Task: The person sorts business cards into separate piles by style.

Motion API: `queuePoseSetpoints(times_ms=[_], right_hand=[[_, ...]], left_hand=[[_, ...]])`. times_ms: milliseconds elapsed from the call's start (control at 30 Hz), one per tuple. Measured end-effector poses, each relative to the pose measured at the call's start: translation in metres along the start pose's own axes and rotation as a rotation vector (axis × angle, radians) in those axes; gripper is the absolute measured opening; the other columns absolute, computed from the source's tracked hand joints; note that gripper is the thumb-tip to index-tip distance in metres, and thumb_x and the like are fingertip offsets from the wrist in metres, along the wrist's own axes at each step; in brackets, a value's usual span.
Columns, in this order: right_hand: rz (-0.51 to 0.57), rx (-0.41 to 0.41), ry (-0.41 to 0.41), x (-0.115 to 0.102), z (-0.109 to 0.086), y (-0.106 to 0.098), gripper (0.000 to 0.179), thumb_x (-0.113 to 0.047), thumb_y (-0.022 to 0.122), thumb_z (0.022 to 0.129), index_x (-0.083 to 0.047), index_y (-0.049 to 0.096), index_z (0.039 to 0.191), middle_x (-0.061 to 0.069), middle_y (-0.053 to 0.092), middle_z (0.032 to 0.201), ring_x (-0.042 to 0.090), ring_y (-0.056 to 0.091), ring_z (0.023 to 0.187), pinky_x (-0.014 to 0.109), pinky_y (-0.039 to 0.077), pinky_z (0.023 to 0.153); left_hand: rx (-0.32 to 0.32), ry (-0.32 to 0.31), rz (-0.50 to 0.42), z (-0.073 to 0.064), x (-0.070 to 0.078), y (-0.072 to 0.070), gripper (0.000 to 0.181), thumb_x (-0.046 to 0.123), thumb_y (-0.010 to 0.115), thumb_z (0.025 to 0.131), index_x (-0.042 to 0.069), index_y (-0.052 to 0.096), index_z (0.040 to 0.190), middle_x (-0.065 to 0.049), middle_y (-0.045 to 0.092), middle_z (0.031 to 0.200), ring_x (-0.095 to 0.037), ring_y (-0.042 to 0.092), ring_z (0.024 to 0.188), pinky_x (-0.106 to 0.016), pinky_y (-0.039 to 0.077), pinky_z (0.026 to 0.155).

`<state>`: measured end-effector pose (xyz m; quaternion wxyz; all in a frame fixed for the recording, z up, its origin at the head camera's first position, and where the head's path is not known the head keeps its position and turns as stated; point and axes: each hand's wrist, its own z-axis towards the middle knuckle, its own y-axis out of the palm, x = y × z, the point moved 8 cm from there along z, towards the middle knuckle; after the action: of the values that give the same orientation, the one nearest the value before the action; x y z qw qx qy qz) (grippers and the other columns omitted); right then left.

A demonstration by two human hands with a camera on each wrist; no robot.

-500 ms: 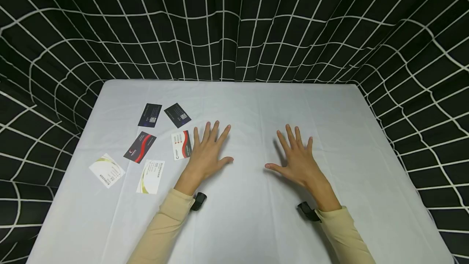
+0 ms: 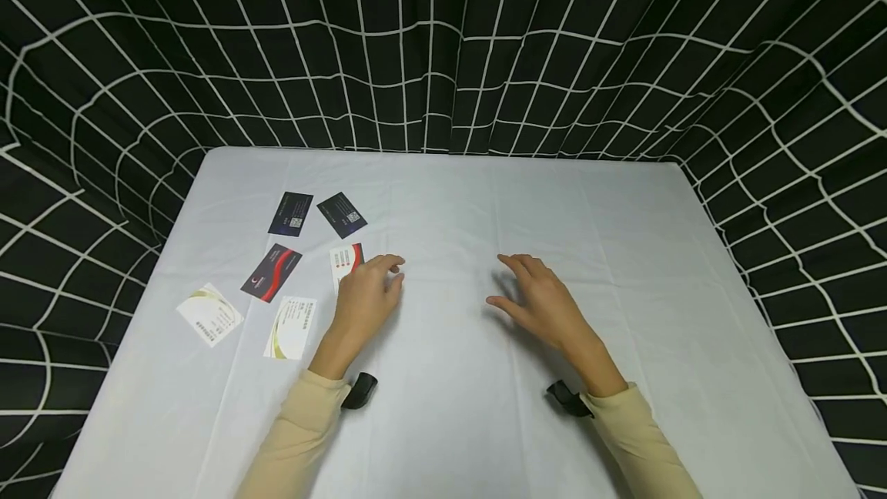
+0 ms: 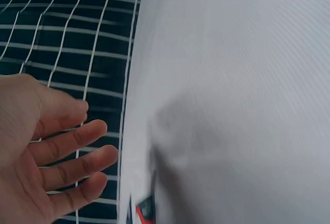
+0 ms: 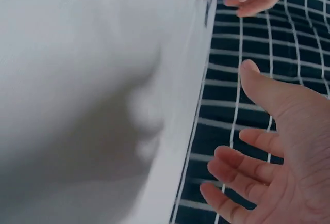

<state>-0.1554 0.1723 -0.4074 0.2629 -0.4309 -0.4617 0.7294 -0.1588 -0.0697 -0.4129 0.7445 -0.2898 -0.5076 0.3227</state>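
Note:
My left hand (image 2: 365, 299) hovers over the white table, fingers loosely bent and holding nothing. In the head view it overlaps a white card with a red stripe (image 2: 344, 259), whose lower right part is hidden. To the right, my right hand (image 2: 547, 303) is raised over the cloth, its fingers relaxed and slightly bent, thumb apart. Both wrist views show bare palms, the left hand (image 3: 56, 157) and the right hand (image 4: 273, 157), with nothing between the fingers.
Left of the hands lie two dark cards with codes, one a dark card (image 2: 290, 214), plus a black card with a red stripe (image 2: 272, 272) and two white cards, one a white card (image 2: 291, 328). A black grid-patterned curtain (image 2: 443, 45) surrounds the white tablecloth (image 2: 443, 422).
Both hands have gone from flat, spread fingers to loosely bent ones. The left hand has shifted slightly left, now covering part of the red-striped white card; the right has also moved a little left.

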Motion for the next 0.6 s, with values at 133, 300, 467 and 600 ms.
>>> queuePoseSetpoints(times_ms=[133, 300, 467, 600], right_hand=[[0.135, -0.046, 0.006, -0.017, 0.009, 0.011, 0.063, -0.039, 0.076, 0.085, -0.005, 0.054, 0.134, 0.01, 0.058, 0.127, 0.026, 0.058, 0.114, 0.043, 0.05, 0.089], [0.233, -0.103, -0.028, -0.044, 0.026, 0.032, 0.059, -0.037, 0.076, 0.086, -0.007, 0.056, 0.132, 0.007, 0.06, 0.125, 0.024, 0.061, 0.108, 0.041, 0.05, 0.086], [0.273, -0.131, -0.097, -0.07, 0.041, 0.048, 0.056, -0.037, 0.076, 0.085, -0.008, 0.058, 0.13, 0.005, 0.061, 0.121, 0.021, 0.062, 0.103, 0.038, 0.05, 0.084], [0.264, -0.146, -0.157, -0.095, 0.053, 0.062, 0.056, -0.037, 0.076, 0.085, -0.008, 0.059, 0.129, 0.004, 0.061, 0.121, 0.02, 0.06, 0.104, 0.037, 0.049, 0.087]], left_hand=[[0.035, -0.12, -0.032, -0.014, -0.02, -0.017, 0.012, 0.003, 0.068, 0.086, 0.006, 0.074, 0.096, -0.004, 0.07, 0.077, -0.011, 0.054, 0.054, -0.034, 0.043, 0.05], [0.082, -0.247, -0.062, -0.035, -0.044, -0.036, 0.008, 0.005, 0.072, 0.085, 0.004, 0.075, 0.092, -0.004, 0.07, 0.073, -0.015, 0.061, 0.057, -0.035, 0.044, 0.051], [0.108, -0.325, -0.102, -0.048, -0.057, -0.046, 0.008, 0.006, 0.071, 0.085, 0.003, 0.074, 0.093, -0.006, 0.071, 0.076, -0.017, 0.064, 0.059, -0.035, 0.045, 0.052], [0.125, -0.375, -0.059, -0.056, -0.066, -0.055, 0.011, 0.007, 0.07, 0.086, 0.003, 0.074, 0.096, -0.006, 0.071, 0.078, -0.02, 0.065, 0.063, -0.039, 0.046, 0.055]])
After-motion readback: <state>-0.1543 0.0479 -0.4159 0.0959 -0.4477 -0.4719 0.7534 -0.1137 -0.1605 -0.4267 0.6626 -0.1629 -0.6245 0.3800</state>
